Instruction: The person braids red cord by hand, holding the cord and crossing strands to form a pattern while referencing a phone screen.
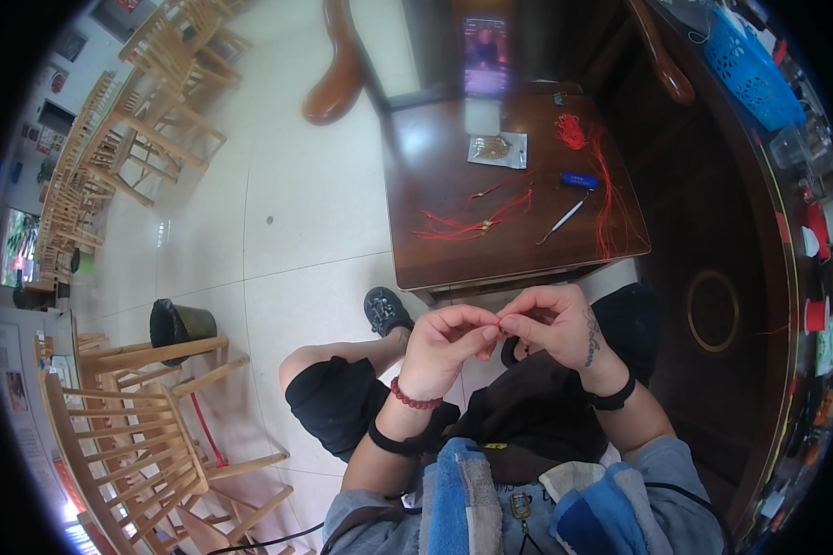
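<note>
Over my lap, my left hand (446, 344) and my right hand (553, 322) meet, thumbs and forefingers pinched on a tiny bit of red cord (500, 326). Most of that cord is hidden by the fingers. Just beyond, on the dark wooden chair seat (435, 264), lie red cords with a small gold bead (486, 225) and a second, shorter beaded cord (479, 194). A white-handled crochet hook (563, 222) rests right of them, beside a blue lighter-like tube (578, 180). Loose red threads (606, 203) trail along the right side below a red cord bundle (570, 131).
A clear packet (498, 150) lies near a lit phone (486, 57) propped at the seat's back. To the right stands a dark wooden counter with a blue basket (754, 69) and a red spool (814, 315). Wooden chairs (125, 435) and a black bin (180, 331) stand left.
</note>
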